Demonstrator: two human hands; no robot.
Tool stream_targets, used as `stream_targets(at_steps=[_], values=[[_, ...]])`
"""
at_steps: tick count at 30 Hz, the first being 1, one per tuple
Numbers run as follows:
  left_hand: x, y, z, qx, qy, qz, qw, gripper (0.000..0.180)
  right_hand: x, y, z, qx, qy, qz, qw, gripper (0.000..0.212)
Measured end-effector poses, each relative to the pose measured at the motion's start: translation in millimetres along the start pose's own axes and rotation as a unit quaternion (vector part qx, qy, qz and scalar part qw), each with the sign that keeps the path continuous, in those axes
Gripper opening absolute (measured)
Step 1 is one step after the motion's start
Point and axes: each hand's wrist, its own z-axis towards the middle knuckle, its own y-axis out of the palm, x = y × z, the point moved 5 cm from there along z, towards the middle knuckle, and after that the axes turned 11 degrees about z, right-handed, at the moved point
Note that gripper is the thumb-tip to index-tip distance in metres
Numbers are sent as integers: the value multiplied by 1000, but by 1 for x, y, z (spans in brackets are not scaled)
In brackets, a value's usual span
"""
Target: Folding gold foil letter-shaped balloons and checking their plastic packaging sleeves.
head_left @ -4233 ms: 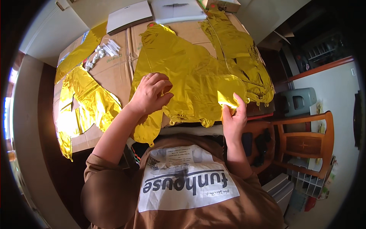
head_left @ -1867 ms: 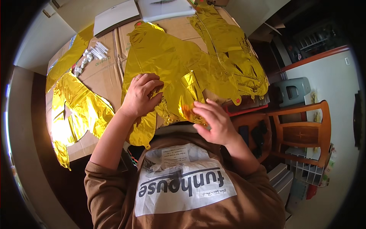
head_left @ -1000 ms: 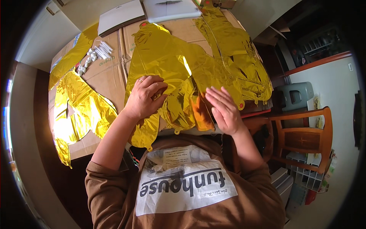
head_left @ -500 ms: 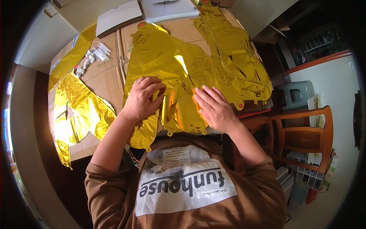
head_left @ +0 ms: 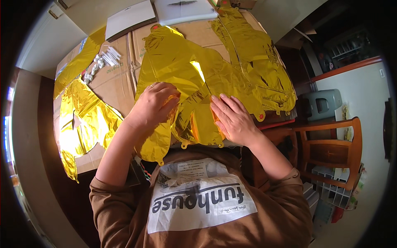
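Note:
A large flat, uninflated gold foil balloon [head_left: 173, 62] lies spread in front of me, with small tabs along its near edge. My left hand [head_left: 151, 106] is closed, its fingers curled down onto a creased part of the foil; the fingertips are partly hidden. Flat on the foil to the right rests my right hand [head_left: 235, 120], fingers stretched out and pressing a smooth part. Between the two hands the foil is wrinkled and shiny. A second gold foil balloon [head_left: 248, 45] adjoins at the far right, and another gold foil piece [head_left: 89, 118] lies at the left.
Brown cardboard [head_left: 113, 82] covers the table. White straws [head_left: 111, 56] and small wrapped bundles [head_left: 94, 69] lie at the upper left. A white box [head_left: 129, 18] and a translucent tray [head_left: 186, 11] stand at the back. A wooden chair [head_left: 355, 144] is at the right.
My left hand has rolled over slightly, its fingers curling further down, and the upright fold of foil beside it has shifted. My right hand stays nearly in place.

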Motion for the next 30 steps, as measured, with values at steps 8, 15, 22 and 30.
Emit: stream_targets(at_steps=[8,15,22,30], values=[[72,30,26,66,131,88,985,31,-1,1,2,6,16,-4,1000,51],[47,52,35,57,130,127,982,42,1,1,2,0,-3,-14,1000,51],[46,50,40,36,142,141,979,47,3,0,1,-8,-5,-15,1000,52],[44,48,41,57,129,133,981,50,2,0,1,-4,-2,-25,1000,54]])
